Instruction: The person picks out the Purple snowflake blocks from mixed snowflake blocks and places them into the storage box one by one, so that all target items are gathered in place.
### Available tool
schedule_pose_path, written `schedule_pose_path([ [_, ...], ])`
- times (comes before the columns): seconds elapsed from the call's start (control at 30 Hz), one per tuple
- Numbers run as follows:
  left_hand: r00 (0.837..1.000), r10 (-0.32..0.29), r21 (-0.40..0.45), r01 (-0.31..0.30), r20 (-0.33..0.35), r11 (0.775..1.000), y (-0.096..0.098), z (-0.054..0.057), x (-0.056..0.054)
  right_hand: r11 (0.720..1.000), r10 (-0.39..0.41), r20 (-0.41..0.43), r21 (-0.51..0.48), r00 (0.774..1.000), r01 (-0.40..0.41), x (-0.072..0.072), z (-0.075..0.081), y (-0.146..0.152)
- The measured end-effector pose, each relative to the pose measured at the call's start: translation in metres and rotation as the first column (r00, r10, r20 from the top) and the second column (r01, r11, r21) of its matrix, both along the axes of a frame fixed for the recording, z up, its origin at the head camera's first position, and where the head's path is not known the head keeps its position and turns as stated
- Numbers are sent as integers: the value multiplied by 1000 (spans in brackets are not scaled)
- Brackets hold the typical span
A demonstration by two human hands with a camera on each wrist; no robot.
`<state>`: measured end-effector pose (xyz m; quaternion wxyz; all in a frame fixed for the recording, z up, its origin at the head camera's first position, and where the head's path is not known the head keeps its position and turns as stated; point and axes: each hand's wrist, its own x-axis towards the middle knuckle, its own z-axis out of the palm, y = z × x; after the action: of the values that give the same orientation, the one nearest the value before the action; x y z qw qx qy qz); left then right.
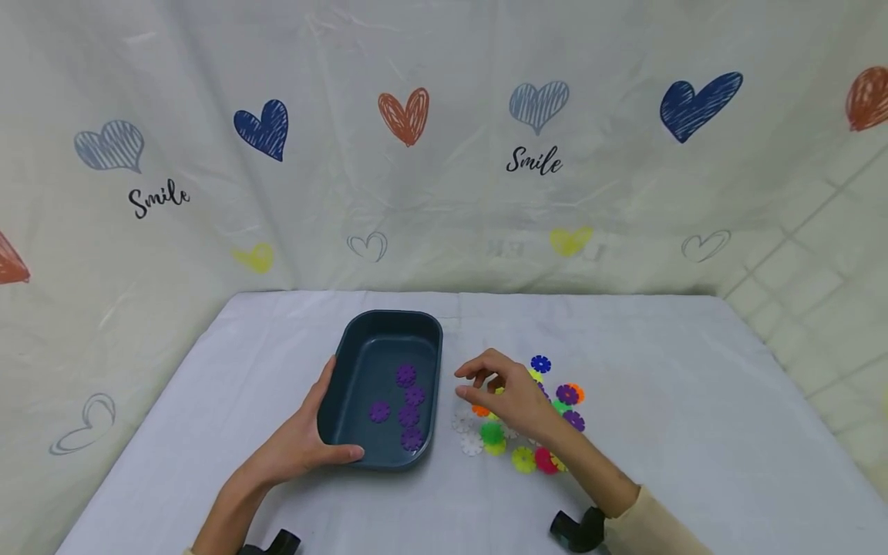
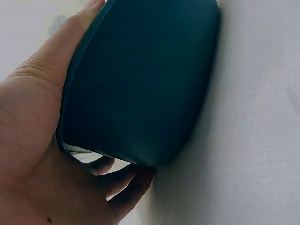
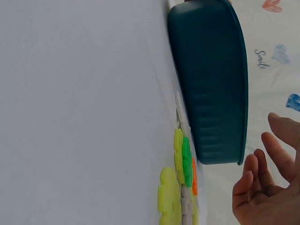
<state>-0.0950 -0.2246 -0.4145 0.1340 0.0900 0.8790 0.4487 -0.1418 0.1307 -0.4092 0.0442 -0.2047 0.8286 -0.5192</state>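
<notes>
A dark teal tray (image 1: 352, 393) sits on the table, with several purple flower-shaped discs (image 1: 409, 416) on its floor. My left hand (image 1: 298, 447) grips its near left corner, thumb over the rim and fingers along the outer side. In the left wrist view the hand wraps the end of the tray (image 2: 136, 84). Just right of the tray, my right hand (image 1: 509, 395) hovers above a pile of mixed-colour flower discs (image 1: 492, 433). Its fingers are loosely bent, with a gap between thumb and index and nothing visible held. The hand hides part of the pile.
Purple discs (image 1: 573, 420), an orange one and a dark blue disc (image 1: 541, 363) lie at the pile's right and far sides. White discs (image 1: 472, 443) lie nearest the tray. A white cloth covers the table (image 1: 694, 401); a heart-printed curtain (image 1: 458, 193) hangs behind.
</notes>
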Motion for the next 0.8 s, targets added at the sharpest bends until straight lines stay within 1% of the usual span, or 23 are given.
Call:
schedule_pose_path([
  [0.13,1000,-8,7,8,-14,1000,1,0,0,1000,-5,10,-5,1000,5,0,0,3],
  [0.4,1000,-13,17,13,-11,1000,2,1,1,1000,-28,38,7,999,28,0,-3,9],
  [0.63,1000,-21,4,21,-23,1000,2,1,1,999,-43,19,7,999,43,0,-5,17],
  [0.8,999,-21,4,21,-27,1000,2,1,1,999,-50,29,3,998,50,0,-7,21],
])
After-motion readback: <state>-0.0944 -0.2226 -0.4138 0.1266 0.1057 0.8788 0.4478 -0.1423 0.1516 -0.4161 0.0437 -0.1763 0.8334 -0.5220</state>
